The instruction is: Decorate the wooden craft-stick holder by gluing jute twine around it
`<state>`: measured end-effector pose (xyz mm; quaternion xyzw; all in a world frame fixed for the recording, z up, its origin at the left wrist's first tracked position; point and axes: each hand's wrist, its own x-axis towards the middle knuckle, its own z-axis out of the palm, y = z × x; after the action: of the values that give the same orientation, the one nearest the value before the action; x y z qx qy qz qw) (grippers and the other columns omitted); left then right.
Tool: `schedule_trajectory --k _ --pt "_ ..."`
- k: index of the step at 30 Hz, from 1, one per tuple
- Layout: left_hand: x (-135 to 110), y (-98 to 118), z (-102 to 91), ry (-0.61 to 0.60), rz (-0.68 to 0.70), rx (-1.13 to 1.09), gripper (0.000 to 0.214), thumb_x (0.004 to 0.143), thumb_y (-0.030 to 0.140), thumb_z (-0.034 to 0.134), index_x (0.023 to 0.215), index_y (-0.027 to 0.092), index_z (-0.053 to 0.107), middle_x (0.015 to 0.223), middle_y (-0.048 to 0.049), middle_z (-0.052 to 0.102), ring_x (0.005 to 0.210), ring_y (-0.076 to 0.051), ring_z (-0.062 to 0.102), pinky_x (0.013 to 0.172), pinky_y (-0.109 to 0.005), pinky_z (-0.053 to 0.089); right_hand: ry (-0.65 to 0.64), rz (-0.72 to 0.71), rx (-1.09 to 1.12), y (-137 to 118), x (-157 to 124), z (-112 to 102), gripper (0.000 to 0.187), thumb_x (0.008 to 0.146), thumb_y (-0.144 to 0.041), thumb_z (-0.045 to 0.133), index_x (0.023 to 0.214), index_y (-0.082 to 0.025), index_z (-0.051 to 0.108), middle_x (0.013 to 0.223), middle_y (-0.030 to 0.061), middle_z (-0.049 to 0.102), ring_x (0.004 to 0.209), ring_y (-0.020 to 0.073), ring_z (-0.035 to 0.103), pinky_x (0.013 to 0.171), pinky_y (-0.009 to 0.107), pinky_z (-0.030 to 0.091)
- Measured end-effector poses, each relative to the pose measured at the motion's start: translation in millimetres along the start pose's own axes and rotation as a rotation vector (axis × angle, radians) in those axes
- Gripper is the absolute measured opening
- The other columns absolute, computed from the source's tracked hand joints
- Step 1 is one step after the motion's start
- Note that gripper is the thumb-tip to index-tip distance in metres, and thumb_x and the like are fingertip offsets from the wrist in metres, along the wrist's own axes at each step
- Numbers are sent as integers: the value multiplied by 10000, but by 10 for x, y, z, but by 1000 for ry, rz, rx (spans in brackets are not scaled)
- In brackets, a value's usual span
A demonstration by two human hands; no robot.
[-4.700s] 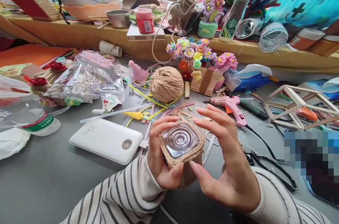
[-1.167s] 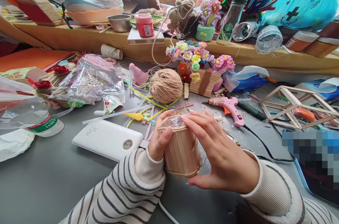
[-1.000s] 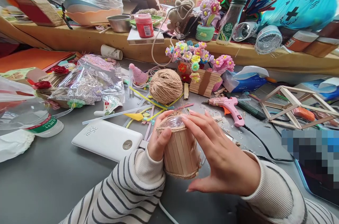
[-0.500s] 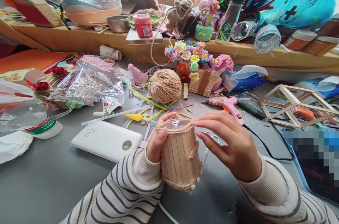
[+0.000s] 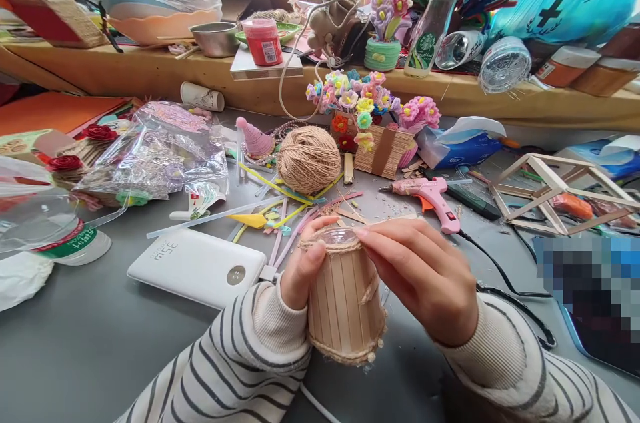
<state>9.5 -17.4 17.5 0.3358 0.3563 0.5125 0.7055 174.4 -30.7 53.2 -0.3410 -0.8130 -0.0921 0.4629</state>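
Note:
Both of my hands hold a small cup [image 5: 344, 299] clad in wooden sticks, upside down, with jute twine glued round both rims. The clear plastic base faces up. My left hand [image 5: 305, 266] grips its left side, thumb on the sticks. My right hand [image 5: 423, 273] curls round the right side, its fingertips pinching at the twine on the upper rim. A loose twine end hangs on the cup's right side. Both sleeves are white with dark stripes.
A ball of jute twine [image 5: 309, 159], a pink glue gun [image 5: 433, 195] with black cord, a white power bank [image 5: 197, 267], coloured strips, a stick basket of flowers [image 5: 383, 146], a stick frame [image 5: 555, 193], plastic bags [image 5: 155, 153] and a cluttered wooden shelf [image 5: 280, 86] surround the grey table [image 5: 85, 343].
The cup has been turned from base-toward-me to side-on and rotated, so a twine end now shows on its right. My right hand's fingers went from flat to curled at the rim.

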Motion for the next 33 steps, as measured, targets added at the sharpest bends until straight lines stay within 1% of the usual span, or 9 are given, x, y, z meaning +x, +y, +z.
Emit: schedule_trajectory --k 4,7,14,18,20,23,27,30,33 --pt "4 -17 -6 4 48 22 558 625 578 756 1037 221 639 937 -19 721 926 -239 637 916 -378 436 -30 22 49 9 12 -8 224 876 -47 591 1072 -119 673 941 110 761 882 205 690 766 337 591" --pt "-4 -29 -5 5 46 6 562 631 575 754 1053 226 630 982 -28 717 962 -258 634 940 -403 425 -36 67 107 -1 28 -20 197 894 -75 578 1045 -139 689 943 101 761 869 195 686 755 335 593" --pt "11 -57 -43 -33 76 28 576 655 575 736 1090 217 614 992 -37 727 952 -258 647 923 -404 437 -2 139 174 -38 23 6 214 884 -56 581 1026 -160 703 930 89 754 858 186 683 743 323 586" --pt "26 -72 -71 -59 122 45 535 674 555 734 1085 231 622 988 -30 726 926 -235 646 897 -379 450 10 234 261 -54 41 9 188 876 -63 602 976 -169 721 900 70 750 844 164 693 759 285 586" --pt "27 -86 -81 -44 147 71 549 679 566 726 1103 235 621 1013 -38 716 934 -236 641 900 -381 452 31 281 304 -60 36 15 152 859 -72 638 943 -161 728 891 68 752 852 157 701 791 264 584" --pt "24 -119 -105 -28 256 103 568 687 562 724 1144 243 615 1053 -38 713 969 -229 646 913 -356 459 104 333 340 -64 -5 43 126 825 -92 696 921 -168 728 883 58 755 852 154 710 813 247 586" --pt "32 -165 -149 -147 509 101 579 732 488 714 1242 255 571 1115 -30 716 1015 -200 667 905 -290 497 178 349 332 -73 -72 96 191 818 -106 710 984 -198 724 918 56 754 886 159 714 823 252 598" --pt "37 -188 -165 -111 621 95 586 744 459 707 1259 215 567 1119 -53 705 995 -195 672 893 -281 515 160 343 321 -98 -98 119 268 849 -129 679 1110 -187 698 1029 90 755 986 168 711 892 253 585" --pt "35 -207 -175 -59 694 94 607 746 461 700 1273 201 550 1123 -79 698 1012 -219 669 897 -316 523 58 300 357 -139 -113 113 379 900 -264 632 1262 -150 626 1194 143 709 1132 192 666 989 270 542"
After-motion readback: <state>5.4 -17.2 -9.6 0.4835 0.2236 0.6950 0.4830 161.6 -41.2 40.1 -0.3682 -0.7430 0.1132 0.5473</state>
